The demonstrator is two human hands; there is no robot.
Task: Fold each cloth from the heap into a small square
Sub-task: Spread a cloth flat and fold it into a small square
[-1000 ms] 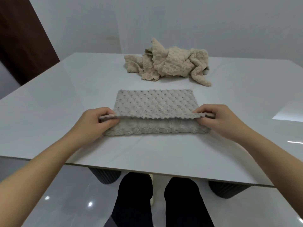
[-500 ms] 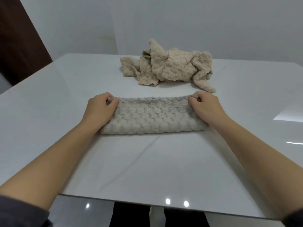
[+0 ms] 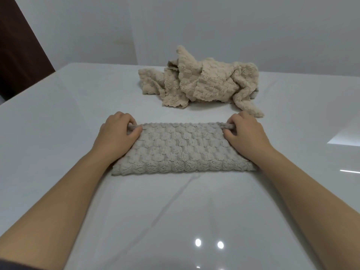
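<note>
Head view: a grey waffle-textured cloth [image 3: 181, 151] lies folded into a long rectangle on the middle of the white table [image 3: 58, 114]. The left hand [image 3: 116, 135] pinches the cloth's far left corner with curled fingers, and the right hand [image 3: 247, 133] pinches its far right corner the same way. The heap of beige cloths [image 3: 204, 84] sits crumpled near the table's far edge, apart from the grey cloth.

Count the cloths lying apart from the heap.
1: the grey cloth, a folded band just in front of the beige heap, its far corners pinched by the left hand and right hand. The heap's own cloths cannot be counted.
</note>
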